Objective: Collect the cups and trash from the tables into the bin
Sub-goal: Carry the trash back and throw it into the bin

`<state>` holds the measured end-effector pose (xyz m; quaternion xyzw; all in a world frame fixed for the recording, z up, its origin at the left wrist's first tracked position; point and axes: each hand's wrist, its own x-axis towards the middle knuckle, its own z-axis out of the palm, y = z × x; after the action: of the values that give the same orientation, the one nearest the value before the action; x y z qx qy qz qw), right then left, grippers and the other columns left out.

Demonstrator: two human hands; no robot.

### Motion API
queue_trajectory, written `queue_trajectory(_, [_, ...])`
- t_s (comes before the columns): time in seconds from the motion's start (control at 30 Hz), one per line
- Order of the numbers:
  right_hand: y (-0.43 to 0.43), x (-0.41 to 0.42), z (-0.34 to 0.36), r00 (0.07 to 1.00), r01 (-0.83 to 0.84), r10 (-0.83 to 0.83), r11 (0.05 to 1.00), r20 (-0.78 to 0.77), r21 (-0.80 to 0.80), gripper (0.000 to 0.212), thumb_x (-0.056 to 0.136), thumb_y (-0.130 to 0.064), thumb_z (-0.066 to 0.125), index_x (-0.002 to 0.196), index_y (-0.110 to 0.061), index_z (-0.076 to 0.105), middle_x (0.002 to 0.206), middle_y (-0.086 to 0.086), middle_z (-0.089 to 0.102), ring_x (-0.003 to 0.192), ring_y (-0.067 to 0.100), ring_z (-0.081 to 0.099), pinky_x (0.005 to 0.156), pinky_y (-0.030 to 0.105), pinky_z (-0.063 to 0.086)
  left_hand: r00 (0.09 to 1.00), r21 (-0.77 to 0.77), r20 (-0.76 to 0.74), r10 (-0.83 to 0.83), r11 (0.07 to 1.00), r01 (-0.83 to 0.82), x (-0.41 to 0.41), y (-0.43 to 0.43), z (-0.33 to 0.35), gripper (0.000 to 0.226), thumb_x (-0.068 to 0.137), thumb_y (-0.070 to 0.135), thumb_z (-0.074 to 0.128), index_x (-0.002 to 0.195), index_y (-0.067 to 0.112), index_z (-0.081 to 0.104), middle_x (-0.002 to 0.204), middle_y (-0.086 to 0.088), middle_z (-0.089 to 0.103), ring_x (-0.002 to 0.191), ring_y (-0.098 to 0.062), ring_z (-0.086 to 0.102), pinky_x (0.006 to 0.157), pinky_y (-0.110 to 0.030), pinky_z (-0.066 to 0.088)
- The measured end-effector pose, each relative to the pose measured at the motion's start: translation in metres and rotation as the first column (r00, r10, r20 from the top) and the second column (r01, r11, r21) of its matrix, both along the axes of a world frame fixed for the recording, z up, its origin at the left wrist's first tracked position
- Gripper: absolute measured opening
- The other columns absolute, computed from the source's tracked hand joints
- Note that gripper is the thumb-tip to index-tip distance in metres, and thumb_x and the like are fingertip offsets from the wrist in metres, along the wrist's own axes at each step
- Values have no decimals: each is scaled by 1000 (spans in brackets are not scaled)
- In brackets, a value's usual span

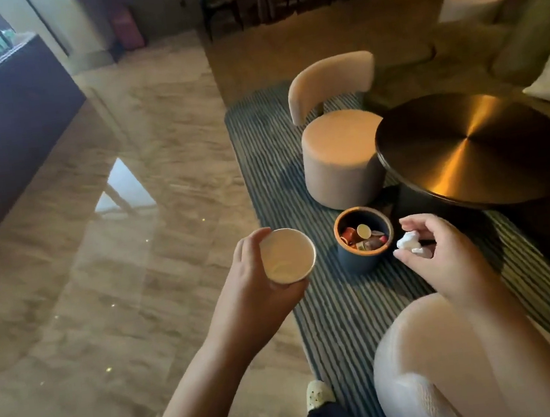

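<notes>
Head view took in the grey-and-white striped rug (345, 309), which ran from six o'clock up toward twelve. The round dark brushed-metal table (478, 149) stood at three o'clock, and the beige upholstered round chair (343, 160) was just beside it at one o'clock.

The small dark-blue round bin with an orange rim (357, 260) stood on the rug near the table's foot, already well filled with cups and lids.

My left hand (257, 278) hung at nine o'clock of the bin. Its fingers were curled round a white paper cup (287, 256) held mouth-up, with what looked like a pale film at the bottom. My right hand (441, 255) sat at three o'clock of the bin, thumb and fingertips pinching a crumpled white tissue (409, 243) just beside the rim.

Neither load was over the opening yet. I judged the step wanted each hand brought squarely above the mouth before letting go. The tissue, being light, needed a low release. The cup was best kept upright until over the bin in case of dregs, then set down low so that it would not bounce off the pile.
</notes>
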<state>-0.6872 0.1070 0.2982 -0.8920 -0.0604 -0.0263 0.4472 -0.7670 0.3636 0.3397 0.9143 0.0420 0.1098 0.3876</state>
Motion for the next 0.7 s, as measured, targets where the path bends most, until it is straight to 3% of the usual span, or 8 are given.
queue_trajectory(0.27, [38, 125, -7, 992, 125, -127, 989, -19, -77, 32, 85, -25, 65, 116, -24, 56, 115, -11, 54, 103, 5, 53, 70, 8, 37, 979, 47, -62, -194, 979, 197, 165, 45, -6, 86, 61, 63, 68, 133, 32, 32, 118, 23, 35, 99, 12, 35, 72, 0, 31])
queue_trajectory(0.43, [48, 184, -50, 959, 262, -273, 956, -73, -134, 33, 83, -21, 67, 114, -26, 56, 112, -15, 46, 101, 4, 47, 69, 7, 33, 950, 15, -128, -285, 957, 289, 275, 54, -54, 96, 67, 59, 70, 143, 26, 22, 129, 16, 33, 107, 9, 30, 86, -10, 28])
queue_trajectory(0.57, [58, 226, -98, 926, 309, -333, 939, -178, -150, 32, 83, -20, 65, 113, -28, 55, 113, -14, 47, 99, 3, 47, 68, 5, 32, 888, 14, -197, -416, 904, 427, 352, 52, -100, 90, 71, 58, 69, 141, 25, 23, 130, 13, 33, 108, 8, 31, 78, -3, 28])
queue_trajectory(0.7, [77, 285, -145, 903, 331, -360, 931, -234, -155, 26, 83, -17, 62, 106, -26, 56, 107, -11, 48, 97, 5, 46, 71, 8, 33, 808, 4, -288, -514, 843, 538, 422, 45, -150, 83, 71, 54, 69, 136, 32, 23, 127, 16, 28, 108, 1, 33, 80, -10, 29])
